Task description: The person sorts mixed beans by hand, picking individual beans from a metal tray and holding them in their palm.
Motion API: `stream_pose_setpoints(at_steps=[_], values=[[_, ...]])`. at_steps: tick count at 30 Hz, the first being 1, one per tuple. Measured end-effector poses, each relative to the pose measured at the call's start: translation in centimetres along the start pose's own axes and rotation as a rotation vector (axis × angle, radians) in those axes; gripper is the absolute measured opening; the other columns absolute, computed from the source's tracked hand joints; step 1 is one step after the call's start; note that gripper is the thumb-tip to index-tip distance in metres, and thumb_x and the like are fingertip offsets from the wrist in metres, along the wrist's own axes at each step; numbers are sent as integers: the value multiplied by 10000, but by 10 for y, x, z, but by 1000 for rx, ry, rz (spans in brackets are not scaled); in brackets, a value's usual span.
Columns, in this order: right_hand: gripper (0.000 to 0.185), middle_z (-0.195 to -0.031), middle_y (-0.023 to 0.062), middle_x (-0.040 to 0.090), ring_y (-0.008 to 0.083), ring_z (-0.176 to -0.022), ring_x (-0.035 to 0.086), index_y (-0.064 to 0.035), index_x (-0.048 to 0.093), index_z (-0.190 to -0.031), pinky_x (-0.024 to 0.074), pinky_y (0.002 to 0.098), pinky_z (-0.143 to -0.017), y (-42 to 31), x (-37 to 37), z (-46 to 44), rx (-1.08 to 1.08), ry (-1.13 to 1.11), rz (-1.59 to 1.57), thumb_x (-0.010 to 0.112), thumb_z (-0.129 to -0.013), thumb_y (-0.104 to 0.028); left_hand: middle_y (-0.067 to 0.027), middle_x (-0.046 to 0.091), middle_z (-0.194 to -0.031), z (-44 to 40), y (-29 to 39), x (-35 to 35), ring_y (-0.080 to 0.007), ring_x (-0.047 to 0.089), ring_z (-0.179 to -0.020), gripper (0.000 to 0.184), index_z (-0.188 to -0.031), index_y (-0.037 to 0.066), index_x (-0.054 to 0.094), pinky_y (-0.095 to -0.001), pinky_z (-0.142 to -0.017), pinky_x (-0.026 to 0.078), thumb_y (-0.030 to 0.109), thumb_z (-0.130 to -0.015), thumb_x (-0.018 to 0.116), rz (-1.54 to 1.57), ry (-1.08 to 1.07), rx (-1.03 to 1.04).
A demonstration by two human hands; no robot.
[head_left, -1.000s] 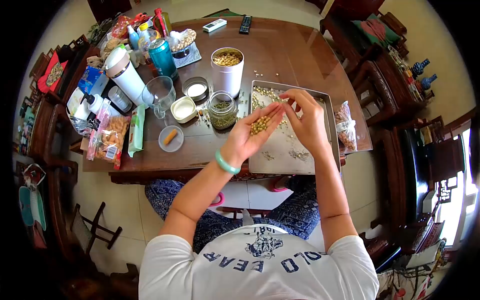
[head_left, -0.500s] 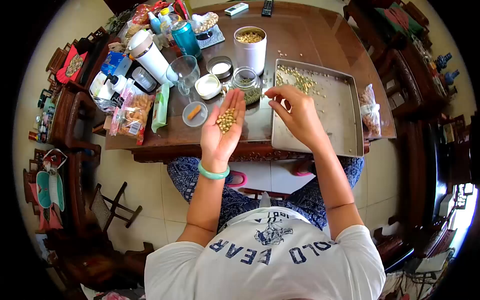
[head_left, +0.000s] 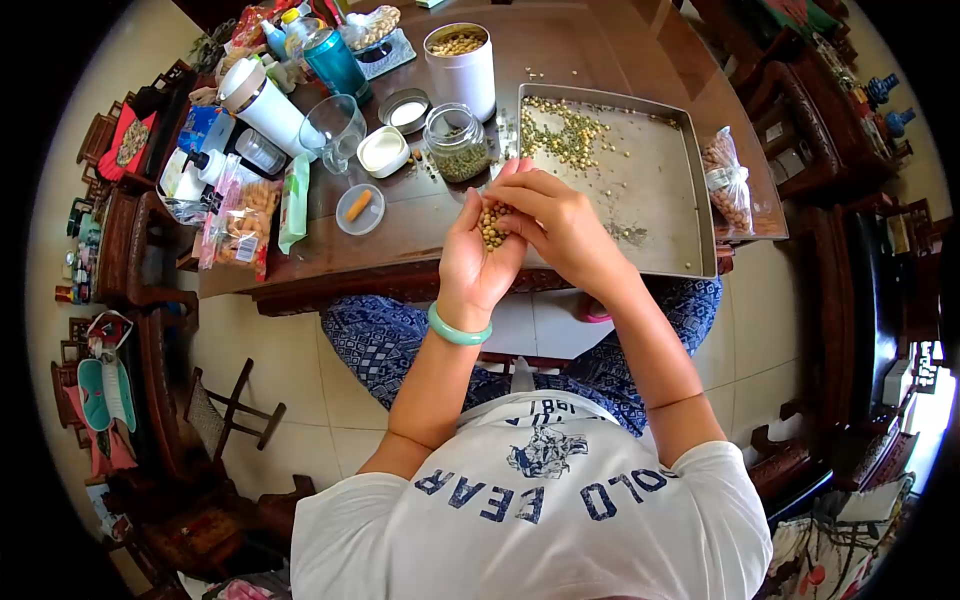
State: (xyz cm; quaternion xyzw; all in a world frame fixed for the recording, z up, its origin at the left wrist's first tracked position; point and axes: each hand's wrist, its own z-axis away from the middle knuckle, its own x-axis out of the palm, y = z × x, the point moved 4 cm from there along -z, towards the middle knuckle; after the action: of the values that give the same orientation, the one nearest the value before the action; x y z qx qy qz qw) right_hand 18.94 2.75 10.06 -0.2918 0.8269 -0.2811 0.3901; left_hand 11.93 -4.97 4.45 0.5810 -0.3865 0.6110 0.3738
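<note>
My left hand [head_left: 478, 258], with a green bangle at its wrist, is cupped palm up around a small heap of yellowish beans [head_left: 493, 227]. Over it lies my right hand [head_left: 553, 215], its fingertips bent down onto the beans; what they pinch, if anything, is hidden. Both hands are at the left edge of a metal tray [head_left: 655, 255], which has scattered beans and green bits [head_left: 567, 137] mostly in its upper left. A glass jar of green pieces [head_left: 457, 146] stands just beyond my hands, and a white canister of beans [head_left: 463, 75] is behind it.
Left on the table are a small white container [head_left: 383, 152], a clear cup [head_left: 335, 128], a dish with an orange-brown stick [head_left: 360, 209], a teal can [head_left: 336, 65], a white flask [head_left: 265, 108] and snack bags [head_left: 243, 222]. A tied bag [head_left: 728, 182] lies right of the tray.
My right hand has moved left from the tray onto my left palm. My left hand has curled its fingers around the beans. The view has shifted slightly.
</note>
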Motion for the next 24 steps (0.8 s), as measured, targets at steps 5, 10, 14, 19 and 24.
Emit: stream_pose_setpoints(at_steps=[5, 10, 14, 19, 24], values=[[303, -993, 139, 644, 323, -862, 628, -41, 690, -1056, 517, 385, -764, 1, 0, -4, -38, 1, 64, 685, -758, 13, -190, 347, -1480, -6, -8, 2, -275, 309, -1394, 583, -1419, -62, 323, -382, -1178, 261, 373, -1056, 183, -41, -51, -24], [264, -977, 134, 649, 314, -838, 642, -23, 704, -996, 530, 381, -749, 2, -5, -9, -69, -53, 63, 683, -737, 26, -241, 308, -1492, -5, -10, 15, -339, 270, -1413, 601, -1433, -86, 274, -417, -1189, 232, 366, -1051, 169, -142, -12, 15], [214, -934, 129, 653, 303, -814, 644, -7, 705, -943, 541, 368, -730, 3, -10, -15, -95, -64, 90, 669, -737, 42, -238, 314, -1490, -10, -7, 15, -323, 272, -1416, 624, -1429, -89, 273, -416, -1190, 229, 394, -1049, 170, -148, -9, -32], [135, -840, 129, 644, 317, -764, 604, 7, 674, -851, 506, 392, -711, 5, -14, -23, -100, -137, 99, 662, -721, -28, -251, 467, -1339, -22, 0, -16, -283, 504, -1206, 624, -1360, -112, 364, -354, -1065, 425, 408, -1051, 210, 215, -352, -214], [85, -763, 130, 657, 275, -730, 632, 9, 683, -853, 515, 355, -689, 5, -23, -33, -32, -114, 71, 658, -780, -26, -228, 544, -1194, -20, -6, 19, -282, 562, -1088, 534, -1257, -113, 435, -394, -1080, 417, 346, -1059, 250, 118, 26, -123]])
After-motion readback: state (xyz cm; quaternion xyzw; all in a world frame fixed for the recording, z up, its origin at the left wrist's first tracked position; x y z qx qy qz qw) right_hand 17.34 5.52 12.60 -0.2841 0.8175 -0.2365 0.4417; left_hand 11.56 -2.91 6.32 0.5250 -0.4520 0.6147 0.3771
